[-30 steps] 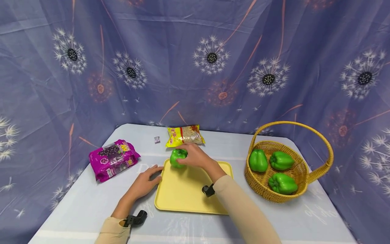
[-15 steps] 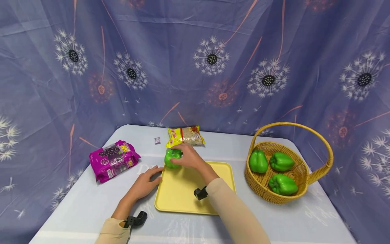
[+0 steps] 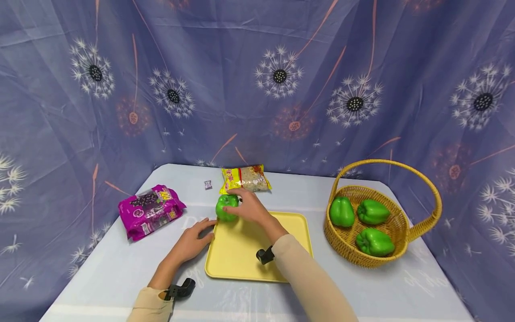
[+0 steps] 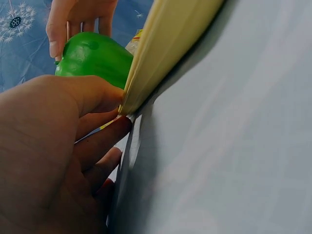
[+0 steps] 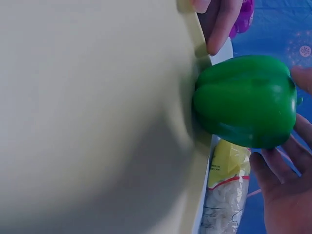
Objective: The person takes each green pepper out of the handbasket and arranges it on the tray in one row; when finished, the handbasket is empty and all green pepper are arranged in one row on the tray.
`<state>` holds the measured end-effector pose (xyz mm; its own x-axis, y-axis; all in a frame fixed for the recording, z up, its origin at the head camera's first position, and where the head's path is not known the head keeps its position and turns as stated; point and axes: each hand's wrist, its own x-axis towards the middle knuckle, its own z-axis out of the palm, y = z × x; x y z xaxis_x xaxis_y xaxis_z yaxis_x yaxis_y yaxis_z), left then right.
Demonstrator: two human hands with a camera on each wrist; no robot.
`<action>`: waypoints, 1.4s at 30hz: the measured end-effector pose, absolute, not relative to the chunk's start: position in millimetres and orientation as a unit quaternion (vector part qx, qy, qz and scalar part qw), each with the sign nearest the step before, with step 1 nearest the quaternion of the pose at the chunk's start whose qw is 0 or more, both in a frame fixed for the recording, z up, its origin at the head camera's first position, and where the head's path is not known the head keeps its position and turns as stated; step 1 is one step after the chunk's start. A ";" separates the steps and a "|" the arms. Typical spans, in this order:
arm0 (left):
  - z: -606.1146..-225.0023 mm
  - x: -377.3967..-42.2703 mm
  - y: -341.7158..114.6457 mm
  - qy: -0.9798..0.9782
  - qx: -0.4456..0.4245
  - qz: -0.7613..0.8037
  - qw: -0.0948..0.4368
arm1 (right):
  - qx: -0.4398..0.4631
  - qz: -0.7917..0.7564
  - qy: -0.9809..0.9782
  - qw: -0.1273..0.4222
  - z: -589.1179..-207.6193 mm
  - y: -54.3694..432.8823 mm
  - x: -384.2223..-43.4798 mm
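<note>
Fingers, right hand: curved round the green pepper, thumb on its near side, other fingers toward its far side; firmness of the hold cannot be told
Fingers, left hand: pinching the left rim of the yellow tray, thumb above, index finger beneath
Green pepper: upright, stem end up, at the tray's far left corner
Right-hand pose: over the tray, reaching far and left; forearm slants across the tray from the near right
Left-hand pose: low, beside the tray's left edge; forearm rises from the near left
Sleeves: beige, both arms
Wrist cameras: black, one per wrist
Yellow packet: lying just beyond the tray, behind the pepper
Small sachet: left of the yellow packet
Purple bag: on the table, left of the tray
Wicker basket: right of the tray, apart from it, handle raised, three peppers inside
Backdrop: blue-violet cloth, dandelion print
</note>
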<state>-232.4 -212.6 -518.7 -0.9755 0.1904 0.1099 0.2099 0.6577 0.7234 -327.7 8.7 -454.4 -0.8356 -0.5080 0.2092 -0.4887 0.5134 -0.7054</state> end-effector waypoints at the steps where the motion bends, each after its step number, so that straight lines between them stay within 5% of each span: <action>1: -518.1 -232.4 -212.5 -0.910 -0.109 -0.399 0.011 | -0.287 -0.399 0.871 0.012 -453.4 9.3 -327.8; 17: -516.1 -232.4 -210.3 -0.914 -0.092 -0.396 -0.002 | -0.306 -0.378 0.874 0.014 -427.0 22.6 -321.1; 42: -514.6 -230.7 -210.1 -0.911 -0.099 -0.401 0.002 | -0.355 -0.366 0.860 -0.013 -383.8 112.5 -318.4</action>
<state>-230.7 -210.1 -514.6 -0.9804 0.1786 0.0833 0.1820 0.6584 0.7304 -318.4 112.5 -383.8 -0.7480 -0.6006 0.2825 -0.6201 0.4804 -0.6203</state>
